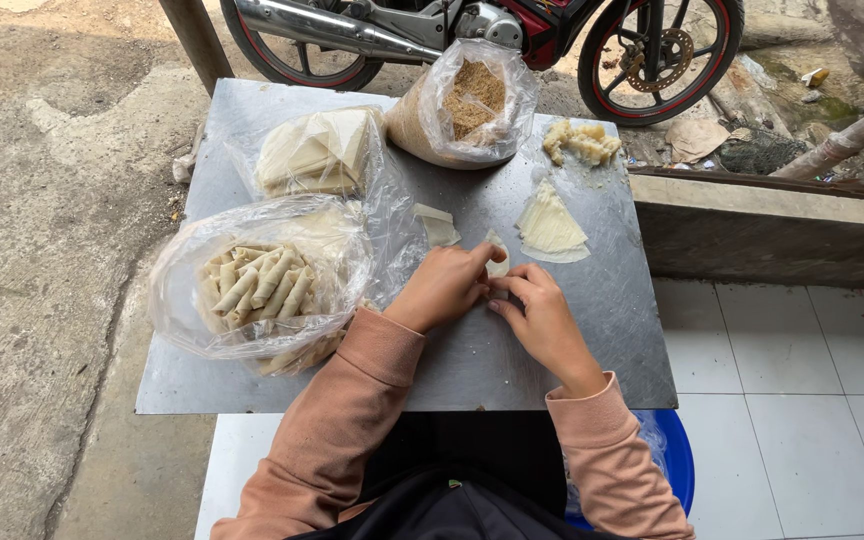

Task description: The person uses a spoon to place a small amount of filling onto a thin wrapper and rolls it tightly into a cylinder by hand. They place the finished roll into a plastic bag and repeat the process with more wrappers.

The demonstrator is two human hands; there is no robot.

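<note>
Both hands pinch one small pale wrapper (497, 262): my left hand (444, 287) grips its near-left edge, my right hand (542, 315) closes on its near side, fingertips meeting over it.

Items I log, largest first, relative to that grip:
- Metal table (612, 330), under the grip.
- Motorcycle (472, 30), far beyond.
- Bag of rolled sticks (257, 285), well left.
- Bag of brown crumbs (467, 100), beyond, slightly left.
- Bag of folded sheets (312, 150), beyond-left.
- Stack of triangular sheets (549, 228), just beyond-right.
- Lumpy filling heap (582, 142), further beyond-right.
- Loose wrapper piece (438, 226), just beyond-left.
</note>
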